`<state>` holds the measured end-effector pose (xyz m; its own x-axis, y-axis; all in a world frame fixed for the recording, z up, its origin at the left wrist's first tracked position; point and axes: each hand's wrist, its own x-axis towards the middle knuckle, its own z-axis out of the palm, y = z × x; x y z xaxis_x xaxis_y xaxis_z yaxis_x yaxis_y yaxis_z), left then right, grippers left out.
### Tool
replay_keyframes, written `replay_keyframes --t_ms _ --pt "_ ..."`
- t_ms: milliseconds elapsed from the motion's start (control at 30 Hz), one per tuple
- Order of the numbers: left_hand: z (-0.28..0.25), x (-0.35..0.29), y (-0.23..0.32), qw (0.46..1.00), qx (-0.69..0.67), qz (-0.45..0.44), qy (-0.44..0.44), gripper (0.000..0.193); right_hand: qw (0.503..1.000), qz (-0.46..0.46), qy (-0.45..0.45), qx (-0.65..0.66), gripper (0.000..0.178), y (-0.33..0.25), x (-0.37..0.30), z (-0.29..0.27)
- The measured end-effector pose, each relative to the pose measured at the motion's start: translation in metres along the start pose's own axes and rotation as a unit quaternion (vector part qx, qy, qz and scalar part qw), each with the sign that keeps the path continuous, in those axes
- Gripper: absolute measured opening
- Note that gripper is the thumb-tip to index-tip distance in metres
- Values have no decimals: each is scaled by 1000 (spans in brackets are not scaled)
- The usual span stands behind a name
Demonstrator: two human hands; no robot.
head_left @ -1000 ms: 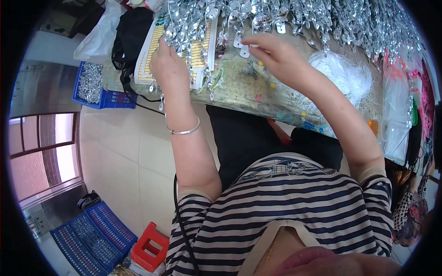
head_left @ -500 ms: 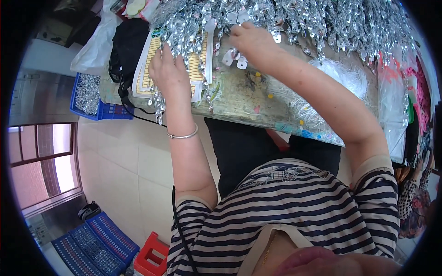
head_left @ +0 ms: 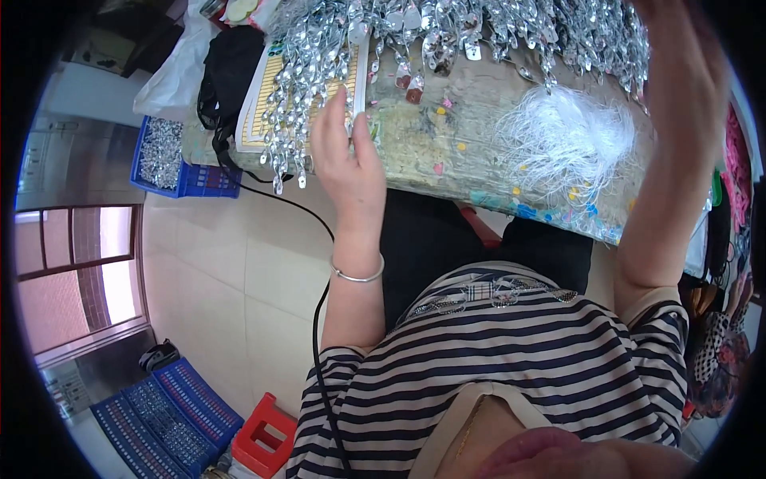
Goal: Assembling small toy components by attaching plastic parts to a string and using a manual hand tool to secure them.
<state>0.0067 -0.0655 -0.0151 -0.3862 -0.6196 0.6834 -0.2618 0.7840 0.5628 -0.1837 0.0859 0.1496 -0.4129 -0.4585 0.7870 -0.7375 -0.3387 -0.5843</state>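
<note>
My left hand (head_left: 347, 160) is at the near edge of the workbench, fingers stretched and apart, beside hanging strands of silver faceted beads (head_left: 291, 104). Its fingertips overlap a few beads, but nothing shows gripped in it. My right hand (head_left: 686, 64) reaches up to the far right, past the thick pile of silver bead strands (head_left: 511, 24). It is dark and smeared there, and its fingers run out at the picture's rim. Under the left strands lies a yellow lined sheet with white borders (head_left: 254, 112).
A tangle of white thread (head_left: 566, 136) lies on the stained workbench (head_left: 447, 152). A black bag (head_left: 227, 72) and blue bead crate (head_left: 203, 180) are at the left. A black cord (head_left: 299, 203) crosses over the floor. Lower left are a red stool (head_left: 267, 435) and blue trays (head_left: 171, 419).
My right hand has left the bead strands at the middle and swung to the far right. My left hand has moved right and slightly nearer, off the strands it was among.
</note>
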Motion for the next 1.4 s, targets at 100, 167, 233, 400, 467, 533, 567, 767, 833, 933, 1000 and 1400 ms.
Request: replay_keyframes --t_ms 100,167,233,400,467,533,567,767,833,933,1000,1400 --pt "2 -9 18 998 -65 16 -9 36 972 227 27 48 13 -26 -23 -8" --pt "3 -9 35 965 -257 3 -44 45 924 371 48 79 15 -35 -34 -15" --pt "3 -13 55 917 -380 -56 -107 49 931 292 -127 178 17 0 -75 -10" --pt "8 -28 85 769 -466 -205 -386 52 875 420 -160 178 21 4 -146 21" --pt "8 -37 79 773 -449 -210 -394 49 811 479 -198 272 22 8 -157 15" --pt "4 -47 73 821 -385 -206 -369 41 872 410 -222 146 23 19 -160 8" --pt "2 -50 69 820 -385 -208 -368 41 912 330 -241 16 24 30 -161 2" --pt "-9 -59 49 767 -357 -368 -386 32 918 283 -231 -154 19 119 -151 0" --pt "-5 -59 52 765 -359 -363 -392 30 910 293 -240 -169 18 142 -152 10" --pt "-9 -60 51 765 -358 -374 -382 27 908 182 -259 -275 17 161 -154 24" --pt "-11 -64 46 764 -359 -388 -370 26 892 170 -266 -325 18 165 -156 30" --pt "-6 -58 41 747 -388 -412 -349 27 891 407 -198 -20 22 128 -117 4"
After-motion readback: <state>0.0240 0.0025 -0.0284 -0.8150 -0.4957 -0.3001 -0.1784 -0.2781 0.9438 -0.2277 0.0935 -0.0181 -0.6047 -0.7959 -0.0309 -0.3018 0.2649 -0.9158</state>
